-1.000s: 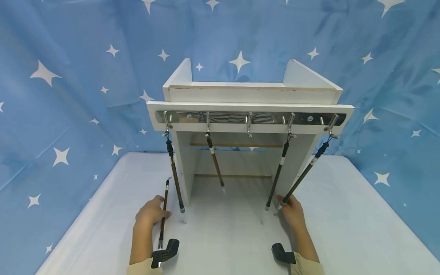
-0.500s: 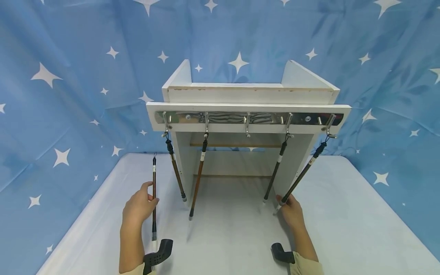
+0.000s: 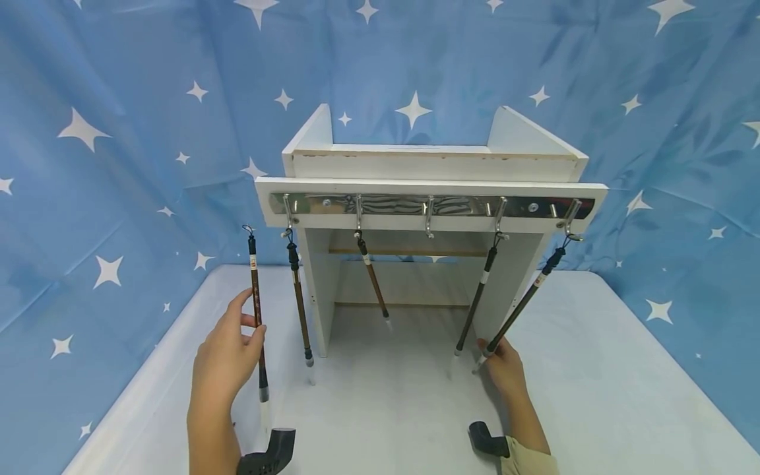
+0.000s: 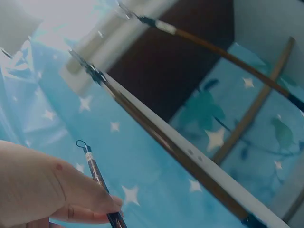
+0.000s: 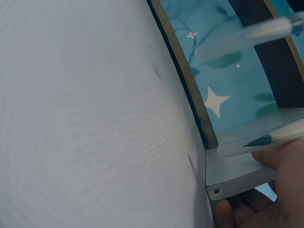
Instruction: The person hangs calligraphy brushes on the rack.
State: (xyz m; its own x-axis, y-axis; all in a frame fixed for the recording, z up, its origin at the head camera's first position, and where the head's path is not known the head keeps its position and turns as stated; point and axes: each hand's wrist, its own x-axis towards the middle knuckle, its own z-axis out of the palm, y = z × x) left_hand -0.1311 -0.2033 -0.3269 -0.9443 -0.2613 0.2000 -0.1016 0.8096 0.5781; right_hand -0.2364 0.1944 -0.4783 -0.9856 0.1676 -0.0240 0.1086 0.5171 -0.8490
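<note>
My left hand (image 3: 225,356) pinches a calligraphy brush (image 3: 254,270) between thumb and fingers. This brush stands nearly upright, its cord loop at the top and its capped bristle end down, left of the white rack. Near it, the leftmost hanging brush (image 3: 299,303) dangles from a hook. With my right hand (image 3: 505,373) I grip the lower front edge of the rack's right side panel (image 3: 505,284); in the right wrist view the fingers (image 5: 240,213) lie around that edge. The rightmost brush (image 3: 522,303) hangs slanted, its clear-capped tip overlapping this hand.
A metal strip (image 3: 392,203) with several hooks (image 3: 430,218) runs along the rack's front board. Two more brushes hang there, one brown-handled (image 3: 373,277) and one dark (image 3: 477,300). White cloth (image 3: 392,409) covers the table; a blue star-patterned curtain (image 3: 148,132) stands behind.
My left hand has lifted its brush up and to the left, turning it upright. The brown-handled hanging brush has swung left and back. My right hand stays at the panel.
</note>
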